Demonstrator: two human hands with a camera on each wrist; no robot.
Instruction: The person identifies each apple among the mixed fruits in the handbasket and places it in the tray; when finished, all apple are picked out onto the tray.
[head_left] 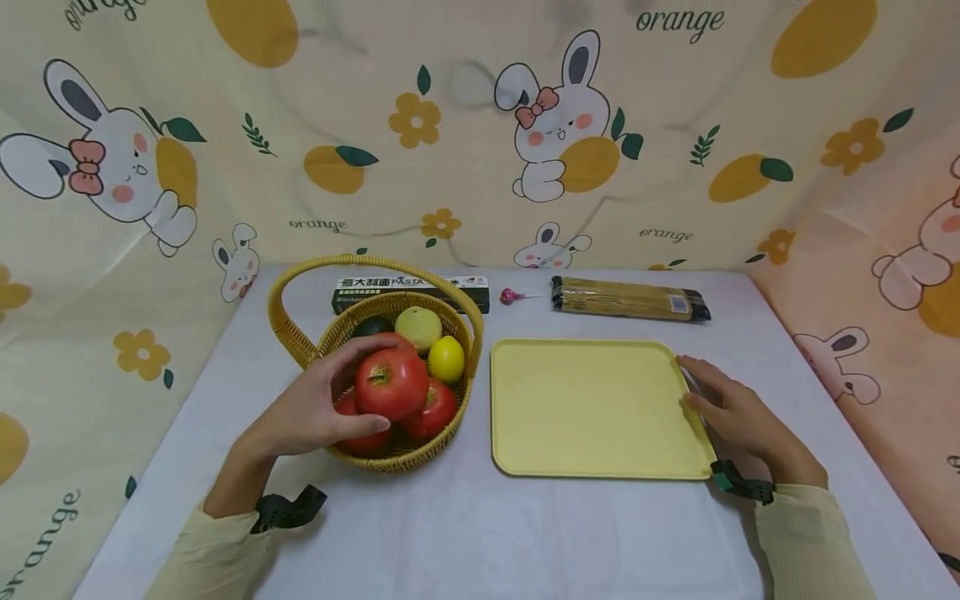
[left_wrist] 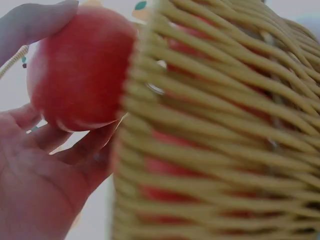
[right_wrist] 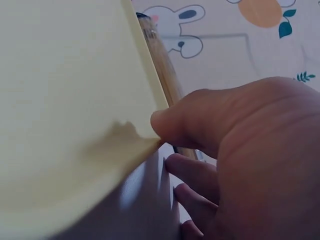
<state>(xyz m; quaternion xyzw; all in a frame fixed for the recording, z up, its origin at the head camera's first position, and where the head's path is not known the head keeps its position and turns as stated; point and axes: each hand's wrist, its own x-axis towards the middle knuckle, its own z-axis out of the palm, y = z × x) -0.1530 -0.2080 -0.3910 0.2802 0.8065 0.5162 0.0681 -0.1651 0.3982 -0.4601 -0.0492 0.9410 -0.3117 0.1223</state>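
Observation:
In the head view, my left hand (head_left: pixel 318 408) is at the wicker basket (head_left: pixel 405 460), its fingers and thumb round a large red apple (head_left: pixel 392 385). The left wrist view has this apple (left_wrist: pixel 82 70) between thumb and fingers, beside the basket's woven wall (left_wrist: pixel 225 125). More red apples (head_left: pixel 435 412) lie in the basket under it, with a lemon (head_left: pixel 447 360), a pale yellow-green round fruit (head_left: pixel 418 328) and a dark green one (head_left: pixel 372 326). My right hand (head_left: pixel 738 417) rests at the right edge of a yellow tray (head_left: pixel 592 408), thumb touching the rim and fingers extended outside it.
Behind the basket lies a black-and-white pasta box (head_left: pixel 472 293), partly hidden by it. A small pink-handled tool (head_left: pixel 512 296) with a thin tip and a pack of dry spaghetti (head_left: pixel 630 300) lie behind the tray. The basket's tall handle (head_left: pixel 360 262) arches above the fruit.

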